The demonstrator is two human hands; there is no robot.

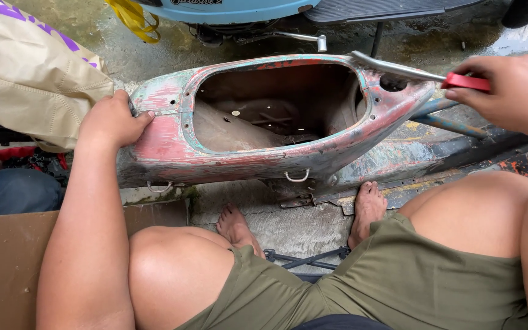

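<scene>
An old scooter body shell [172,143] with worn red and teal paint lies on its side on the wet concrete before me, its hollow opening facing up. My left hand [112,119] grips the shell's left end. My right hand [511,88] holds a scraper [398,68] by its red handle; the metal blade rests on the shell's upper right rim. My bare feet sit on the ground just below the shell.
A light-blue scooter [227,9] stands behind the shell. A beige bag [25,79] lies at the left, a flat cardboard sheet [4,256] at lower left. A blue-painted frame tube [453,125] extends right of the shell. A folding stool's legs [307,258] show between my knees.
</scene>
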